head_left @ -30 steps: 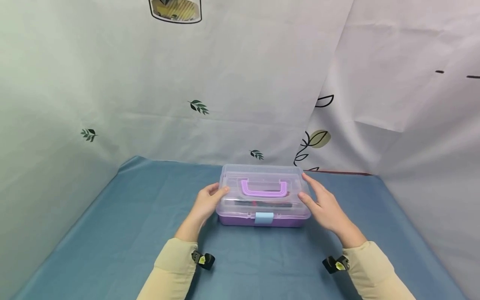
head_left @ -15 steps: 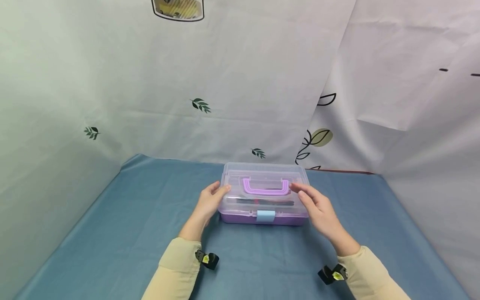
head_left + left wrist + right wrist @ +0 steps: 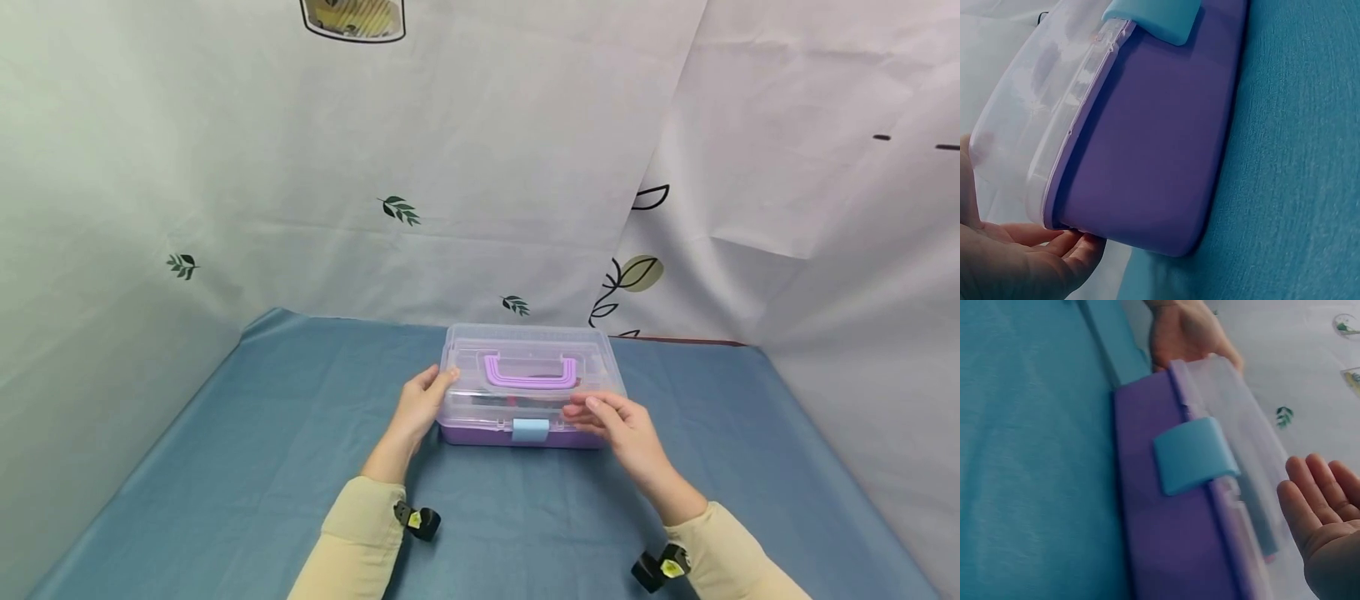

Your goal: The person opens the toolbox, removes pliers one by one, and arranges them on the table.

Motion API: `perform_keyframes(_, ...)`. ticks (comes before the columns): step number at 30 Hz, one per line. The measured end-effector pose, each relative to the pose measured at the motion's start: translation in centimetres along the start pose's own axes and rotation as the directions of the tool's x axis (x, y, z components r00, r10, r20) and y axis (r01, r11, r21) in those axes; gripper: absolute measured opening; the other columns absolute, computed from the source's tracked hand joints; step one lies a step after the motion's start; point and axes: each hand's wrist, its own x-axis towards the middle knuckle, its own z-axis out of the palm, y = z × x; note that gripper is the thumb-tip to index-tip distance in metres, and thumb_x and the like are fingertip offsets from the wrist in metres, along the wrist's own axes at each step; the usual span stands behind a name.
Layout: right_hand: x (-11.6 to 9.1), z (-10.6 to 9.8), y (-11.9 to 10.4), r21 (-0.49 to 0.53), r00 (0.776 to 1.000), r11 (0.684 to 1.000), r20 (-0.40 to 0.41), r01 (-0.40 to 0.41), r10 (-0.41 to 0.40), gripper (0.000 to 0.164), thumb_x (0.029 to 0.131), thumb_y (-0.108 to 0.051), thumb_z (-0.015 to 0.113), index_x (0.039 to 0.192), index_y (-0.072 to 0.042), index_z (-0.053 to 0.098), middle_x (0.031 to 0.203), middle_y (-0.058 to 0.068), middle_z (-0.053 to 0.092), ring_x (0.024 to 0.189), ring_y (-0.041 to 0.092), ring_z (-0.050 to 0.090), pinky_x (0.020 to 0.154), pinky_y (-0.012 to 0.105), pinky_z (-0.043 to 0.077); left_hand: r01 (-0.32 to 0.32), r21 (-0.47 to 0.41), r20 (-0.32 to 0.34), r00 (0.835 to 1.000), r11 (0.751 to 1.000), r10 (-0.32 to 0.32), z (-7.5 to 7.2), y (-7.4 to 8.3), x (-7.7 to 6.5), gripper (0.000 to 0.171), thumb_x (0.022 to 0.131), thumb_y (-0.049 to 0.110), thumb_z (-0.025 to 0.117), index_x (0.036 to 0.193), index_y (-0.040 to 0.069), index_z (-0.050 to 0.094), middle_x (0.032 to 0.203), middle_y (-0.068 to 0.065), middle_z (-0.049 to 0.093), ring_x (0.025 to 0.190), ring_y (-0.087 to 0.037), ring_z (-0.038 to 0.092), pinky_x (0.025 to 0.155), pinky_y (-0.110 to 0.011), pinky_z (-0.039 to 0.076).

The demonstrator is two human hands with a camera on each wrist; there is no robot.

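Note:
A storage box point(image 3: 472, 435) with a purple base stands closed on the blue cloth. Its clear lid point(image 3: 555, 335) carries a purple handle point(image 3: 530, 382), folded flat. On the front side sits a light blue latch point(image 3: 1194, 455), fastened over the rim. My left hand point(image 3: 415, 410) holds the box's left end, thumb on the lid and fingers curled against the side below the rim. My right hand point(image 3: 626, 433) hovers by the front right of the lid, just right of the latch; its fingers are extended and hold nothing. Through the lid, dark long contents show dimly.
The blue cloth point(image 3: 225, 467) covers the table on all sides of the box. White fabric walls point(image 3: 480, 167) with leaf prints rise at the back and both sides. Each sleeve bears a black wrist camera point(image 3: 425, 523).
My right hand has left the lid's right end and moved left and toward me, to the front near the latch. My left hand keeps its hold; the box stays about where it was.

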Motion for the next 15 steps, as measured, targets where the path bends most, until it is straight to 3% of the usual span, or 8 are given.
perform_keyframes(6, 0.0, 0.7, 1.1, 0.006, 0.991, 0.992, 0.059, -0.123, 0.122, 0.042, 0.101, -0.019, 0.044, 0.114, 0.019, 0.055, 0.097, 0.022, 0.07, 0.084, 0.01, 0.07, 0.079, 0.031, 0.059, -0.011, -0.019, -0.005, 1.0, 1.0, 0.011, 0.0, -0.1, 0.0, 0.073, 0.09, 0.037, 0.058, 0.144, -0.005, 0.032, 0.149, -0.024, 0.034, 0.139, -0.033, 0.033, 0.116, -0.044, 0.028)
perform_keyframes(11, 0.0, 1.1, 1.8, 0.018, 0.97, 0.974, 0.099, -0.227, 0.224, 0.046, 0.1, -0.023, 0.044, 0.114, 0.02, 0.054, 0.1, 0.026, 0.069, 0.085, 0.011, 0.07, 0.081, 0.034, 0.059, -0.015, -0.028, 0.002, 1.0, 1.0, 0.015, 0.0, -0.1, 0.0, 0.074, 0.09, 0.036, 0.058, 0.145, -0.006, 0.031, 0.149, -0.024, 0.033, 0.139, -0.034, 0.032, 0.116, -0.045, 0.028)
perform_keyframes(15, -0.1, 1.3, 2.2, 0.005, 0.939, 0.949, 0.148, -0.315, 0.311, 0.05, 0.1, -0.028, 0.045, 0.116, 0.018, 0.055, 0.105, 0.027, 0.068, 0.088, 0.015, 0.07, 0.084, 0.037, 0.058, -0.006, -0.033, 0.01, 1.0, 0.999, 0.007, 0.0, -0.1, -0.1, 0.074, 0.091, 0.037, 0.057, 0.146, -0.004, 0.03, 0.151, -0.022, 0.032, 0.14, -0.032, 0.031, 0.116, -0.043, 0.027)
